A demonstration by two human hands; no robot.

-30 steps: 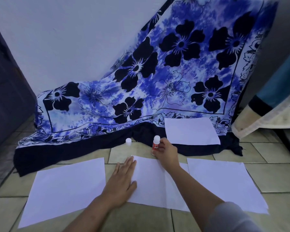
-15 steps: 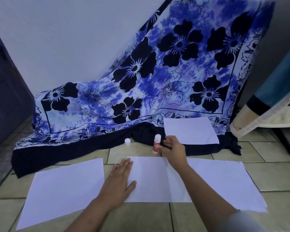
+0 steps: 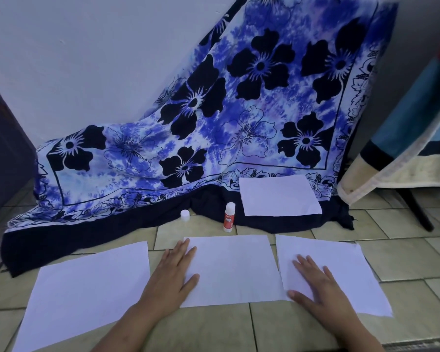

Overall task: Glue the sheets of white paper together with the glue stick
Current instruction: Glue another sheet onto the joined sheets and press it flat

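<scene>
Pressing flat on the paper, we have both hands down in the lower part of the frame. Our left hand (image 3: 174, 273) lies palm down on the left edge of the middle sheet (image 3: 234, 270), fingers straight and close together, thumb stuck out to the right. Our right hand (image 3: 315, 283) lies palm down on the right sheet (image 3: 348, 262), near that sheet's left edge, fingers straight and a little spread, thumb pointing left. Neither hand holds anything.

The right sheet's left edge runs along the middle sheet's right edge; toward the bottom it seems to lie over it, though we cannot tell how far. A third sheet, the left sheet (image 3: 87, 295), lies apart at lower left, just beside our left wrist.

Above the middle sheet, at centre frame, the glue stick (image 3: 229, 217) stands upright on the tiled floor (image 3: 404, 250), uncapped, well apart from both hands and closer to the left one's fingertips. Its red label carries white lettering, too small for us to read with certainty. Its white cap (image 3: 185, 215) stands to the left of it.

Just right of the glue stick, a fourth sheet (image 3: 277, 195) rests on the dark hem of a blue flowered cloth (image 3: 214, 123), which climbs toward upper right against the pale wall (image 3: 87, 59). At the right edge hangs a draped table cover (image 3: 417, 148).
</scene>
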